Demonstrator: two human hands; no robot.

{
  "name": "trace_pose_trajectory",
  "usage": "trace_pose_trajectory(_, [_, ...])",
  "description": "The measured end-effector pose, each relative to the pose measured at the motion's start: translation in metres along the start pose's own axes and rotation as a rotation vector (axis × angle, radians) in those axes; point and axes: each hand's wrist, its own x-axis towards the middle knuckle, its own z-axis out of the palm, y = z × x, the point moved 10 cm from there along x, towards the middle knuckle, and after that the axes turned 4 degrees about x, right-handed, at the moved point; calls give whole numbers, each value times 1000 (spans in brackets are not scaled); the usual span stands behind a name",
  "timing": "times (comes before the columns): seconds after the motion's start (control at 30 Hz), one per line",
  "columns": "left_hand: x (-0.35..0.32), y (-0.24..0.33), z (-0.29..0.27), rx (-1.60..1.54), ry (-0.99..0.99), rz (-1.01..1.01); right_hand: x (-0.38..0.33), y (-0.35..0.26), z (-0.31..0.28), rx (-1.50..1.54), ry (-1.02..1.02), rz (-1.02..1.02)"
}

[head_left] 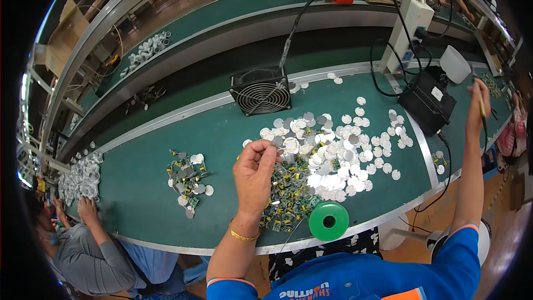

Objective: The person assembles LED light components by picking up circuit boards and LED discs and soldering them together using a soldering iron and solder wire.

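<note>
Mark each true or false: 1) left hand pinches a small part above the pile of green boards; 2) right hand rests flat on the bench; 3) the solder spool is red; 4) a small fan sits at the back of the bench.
1) True: the left hand pinches a small part over the green circuit boards.
2) False: the right hand is raised, holding a soldering iron.
3) False: the solder spool is green.
4) True: a black fan stands behind the white discs.
</note>
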Motion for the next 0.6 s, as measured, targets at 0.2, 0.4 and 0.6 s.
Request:
trace_pose_trajectory(0.2, [-4,4,10,-56,-48,-3,-94,-114,-29,279,141,-89])
trace_pose_trajectory(0.4, [-9,8,17,-94,-74,1,-174,-236,57,567,-358,-423])
trace_pose_trajectory(0.6, [-15,11,21,-147,-107,-9,-211,-289,133,702,-540,-371])
